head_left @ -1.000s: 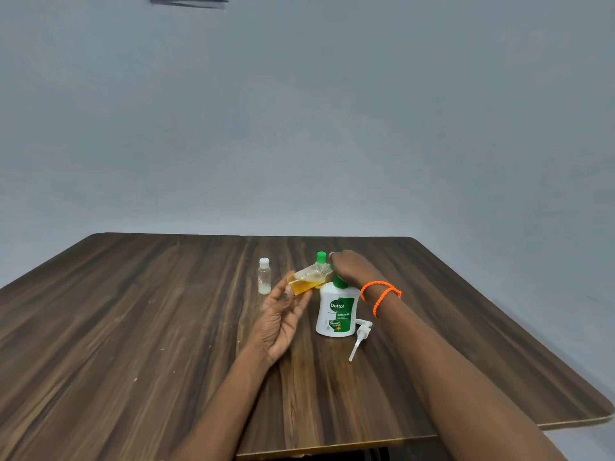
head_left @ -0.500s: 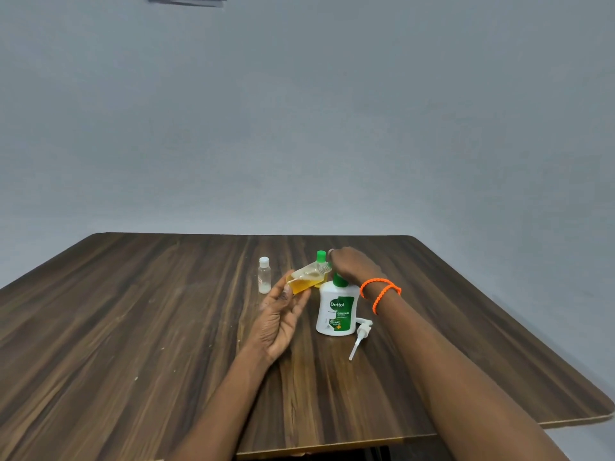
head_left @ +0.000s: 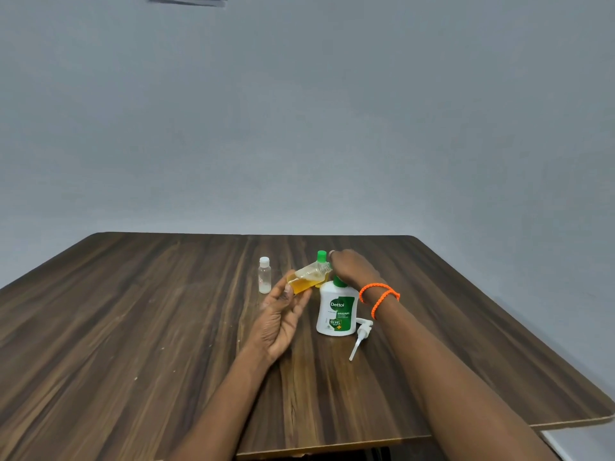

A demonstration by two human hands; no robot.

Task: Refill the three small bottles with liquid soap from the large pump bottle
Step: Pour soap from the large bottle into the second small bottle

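My left hand (head_left: 281, 317) holds a small clear bottle (head_left: 306, 277) by its base; it is tilted and part full of yellow soap. My right hand (head_left: 352, 269), with orange bands on the wrist, curls round the neck end of that bottle, and the fingers hide whatever sits on the mouth. The large white Dettol bottle (head_left: 337, 311) stands upright just below my right hand, its pump off. The white pump (head_left: 359, 336) lies on the table to its right. A green-capped small bottle (head_left: 321, 256) stands behind, mostly hidden. A white-capped clear small bottle (head_left: 264, 276) stands to the left.
Everything sits on a dark wooden table (head_left: 133, 327), with a plain grey wall behind. The table's right edge (head_left: 565, 422) runs close to my right forearm.
Both hands stay on the tilted small bottle in nearly the same place. My right hand has shifted slightly at its neck.
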